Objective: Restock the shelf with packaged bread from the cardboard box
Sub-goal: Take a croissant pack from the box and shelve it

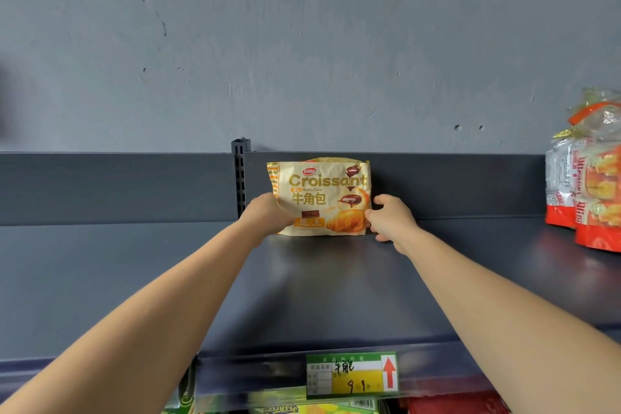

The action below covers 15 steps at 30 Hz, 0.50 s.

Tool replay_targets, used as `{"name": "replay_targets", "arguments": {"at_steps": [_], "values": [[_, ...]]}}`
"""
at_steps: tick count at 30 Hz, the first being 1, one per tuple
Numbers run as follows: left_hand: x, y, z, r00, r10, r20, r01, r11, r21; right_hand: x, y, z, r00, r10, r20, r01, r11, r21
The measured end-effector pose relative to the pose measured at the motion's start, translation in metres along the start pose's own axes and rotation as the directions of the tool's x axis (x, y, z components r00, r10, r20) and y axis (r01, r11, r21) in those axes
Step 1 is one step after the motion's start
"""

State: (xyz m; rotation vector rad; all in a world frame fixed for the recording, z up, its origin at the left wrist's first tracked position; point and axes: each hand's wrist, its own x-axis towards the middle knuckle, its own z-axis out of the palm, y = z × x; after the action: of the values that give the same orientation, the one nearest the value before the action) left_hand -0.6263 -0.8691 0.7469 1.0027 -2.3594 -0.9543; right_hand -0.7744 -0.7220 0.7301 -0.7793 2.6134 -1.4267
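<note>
Shelf: a dark blue-grey metal deck is seen, with a faint sheen and a raised front lip.
Back panel: a low panel of the same colour is fitted along the rear, split by a slotted upright post.
Wall: grey plaster is shown above the panel, scuffed and pitted.
Price tag: a green and yellow label with a red arrow is fixed to the front lip.
Red packages: stood at the far right of the deck.
Croissant bag: held upright at the rear of the deck, against the back panel, just right of the post.
Left hand: curled round the bag's lower left edge.
Right hand: the bag's right edge is pinched; fingers are bent.
</note>
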Motion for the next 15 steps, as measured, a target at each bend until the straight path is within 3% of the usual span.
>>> {"name": "replay_targets", "arguments": {"at_steps": [15], "values": [[-0.06,0.005,0.012,0.993,0.107,0.043,-0.114,0.97,0.213,-0.043,0.024,-0.027,0.992,-0.125,0.016,0.126,0.97,-0.207]]}}
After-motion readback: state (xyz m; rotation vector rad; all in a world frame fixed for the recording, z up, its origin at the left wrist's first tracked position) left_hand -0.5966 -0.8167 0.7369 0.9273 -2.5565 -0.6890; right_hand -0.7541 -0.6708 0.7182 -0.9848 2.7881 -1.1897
